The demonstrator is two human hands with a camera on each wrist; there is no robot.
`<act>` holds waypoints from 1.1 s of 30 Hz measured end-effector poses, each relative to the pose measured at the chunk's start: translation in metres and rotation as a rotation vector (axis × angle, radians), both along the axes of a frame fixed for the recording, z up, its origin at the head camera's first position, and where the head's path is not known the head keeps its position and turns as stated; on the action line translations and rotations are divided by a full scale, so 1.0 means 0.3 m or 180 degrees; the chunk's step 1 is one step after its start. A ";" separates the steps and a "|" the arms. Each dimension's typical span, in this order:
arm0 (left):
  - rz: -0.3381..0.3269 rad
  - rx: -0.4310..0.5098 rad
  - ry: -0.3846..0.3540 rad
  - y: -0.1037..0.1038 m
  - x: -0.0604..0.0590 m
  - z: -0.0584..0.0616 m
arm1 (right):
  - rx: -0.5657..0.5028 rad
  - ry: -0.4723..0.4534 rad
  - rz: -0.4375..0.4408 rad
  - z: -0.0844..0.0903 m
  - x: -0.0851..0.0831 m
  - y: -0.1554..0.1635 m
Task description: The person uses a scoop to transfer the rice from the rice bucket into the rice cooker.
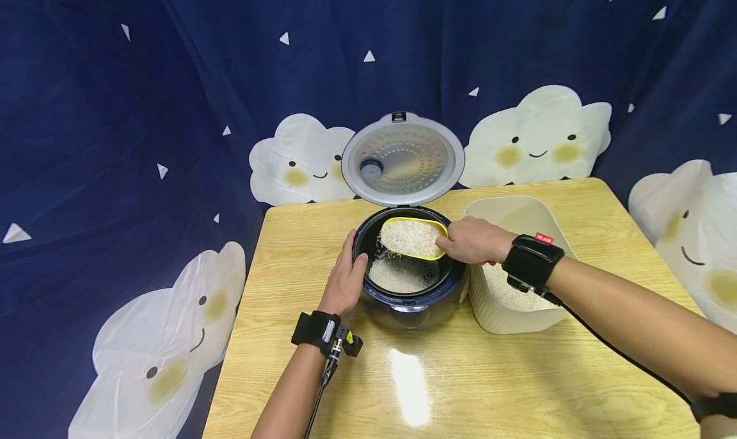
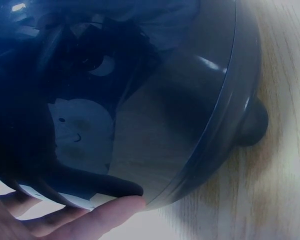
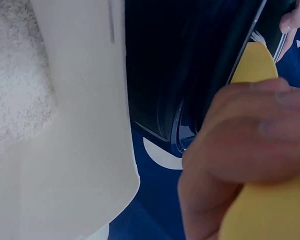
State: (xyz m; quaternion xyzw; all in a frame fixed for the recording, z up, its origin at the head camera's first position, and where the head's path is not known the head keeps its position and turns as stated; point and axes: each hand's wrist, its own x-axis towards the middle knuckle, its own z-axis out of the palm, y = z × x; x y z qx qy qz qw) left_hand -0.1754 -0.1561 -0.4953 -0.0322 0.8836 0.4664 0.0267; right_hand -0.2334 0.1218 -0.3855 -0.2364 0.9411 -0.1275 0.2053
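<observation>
A dark rice cooker (image 1: pixel 411 320) stands on the table with its lid (image 1: pixel 403 160) raised and white rice (image 1: pixel 400 276) in its pot. My right hand (image 1: pixel 475 239) grips a yellow scoop (image 1: pixel 416 257) heaped with rice above the pot's opening. Some grains drop from the scoop's left end. In the right wrist view, curled fingers (image 3: pixel 255 135) wrap the yellow scoop (image 3: pixel 257 60). My left hand (image 1: pixel 344 276) rests against the cooker's left rim, fingers extended. In the left wrist view, its fingers touch the cooker's glossy side (image 2: pixel 155 125).
A cream bin (image 1: pixel 489 320) holding more rice (image 1: pixel 512 288) stands just right of the cooker. The wooden table (image 1: pixel 460 388) ends at a dark blue curtain (image 1: pixel 403 36) with cloud pictures. Cables run from both wrist cameras along the forearms.
</observation>
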 end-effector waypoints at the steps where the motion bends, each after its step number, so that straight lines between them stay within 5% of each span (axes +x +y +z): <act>1: 0.0004 0.0003 -0.0005 0.000 0.000 0.001 | 0.0021 0.0073 0.0023 0.001 0.001 -0.003; 11: -0.0006 -0.0002 0.0002 0.002 0.002 0.010 | 0.0212 0.0745 0.0128 -0.007 0.029 -0.022; 33: 0.0009 0.0014 -0.0001 0.002 0.003 0.004 | 0.0133 0.1212 0.0128 0.004 0.051 -0.009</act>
